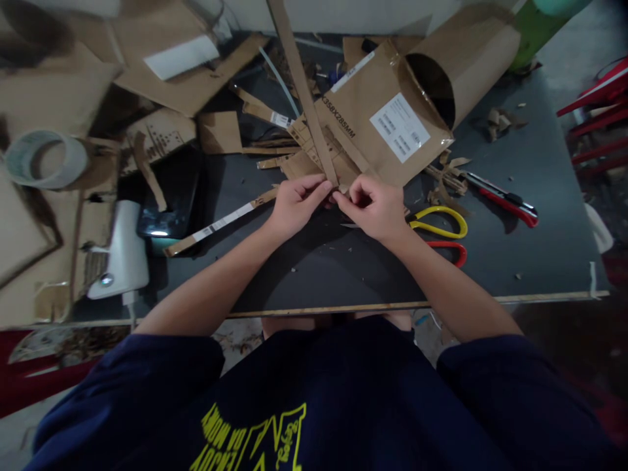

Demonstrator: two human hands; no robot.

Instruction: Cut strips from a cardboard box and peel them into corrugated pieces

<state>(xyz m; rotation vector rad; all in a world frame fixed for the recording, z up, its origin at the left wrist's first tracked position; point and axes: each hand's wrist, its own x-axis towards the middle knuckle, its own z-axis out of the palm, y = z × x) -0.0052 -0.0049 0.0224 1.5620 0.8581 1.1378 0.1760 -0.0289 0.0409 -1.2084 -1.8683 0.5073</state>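
Observation:
My left hand (300, 201) is closed, pinching the near end of a long cardboard strip (305, 91) that points away from me. Close against it, my right hand (375, 204) is also closed, thumb and forefinger pinched at the same strip end. Scissors with yellow and red handles (444, 222) lie on the table, partly hidden under my right hand and forearm. A narrow cardboard strip with a white label (223, 221) rests left of my left hand. Behind both hands lies a printed cardboard piece with a barcode label (392, 131).
A red utility knife (507, 199) lies on the dark table (314, 278) at the right. A cardboard tube (471, 52) stands behind it. On the left are a tape roll (46, 160), a white hot glue gun (120, 252), a black box (169, 196) and stacked cardboard.

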